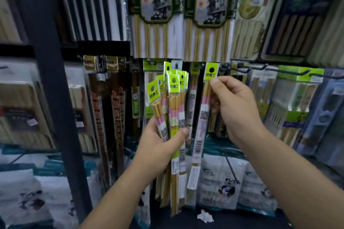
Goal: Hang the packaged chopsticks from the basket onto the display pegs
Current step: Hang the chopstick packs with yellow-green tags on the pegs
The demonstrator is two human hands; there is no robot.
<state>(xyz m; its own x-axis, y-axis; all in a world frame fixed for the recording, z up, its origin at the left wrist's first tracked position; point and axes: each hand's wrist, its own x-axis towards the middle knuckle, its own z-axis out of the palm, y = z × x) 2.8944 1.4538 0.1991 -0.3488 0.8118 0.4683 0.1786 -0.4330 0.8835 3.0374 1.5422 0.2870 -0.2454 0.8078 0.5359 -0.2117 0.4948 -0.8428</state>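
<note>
My left hand grips a fanned bundle of several chopstick packs with lime-green header cards and pink-and-white bands, held upright in front of the display. My right hand pinches one single chopstick pack just below its green header, whose round hole sits level with the row of black pegs. A peg end shows just right of that header; whether the hole is on a peg I cannot tell. No basket is in view.
Large hot-pot chopstick packs hang above. Black chopsticks hang upper left, and a dark upright post stands at left. More packaged chopsticks hang on pegs to the right. Panda-print packs sit below.
</note>
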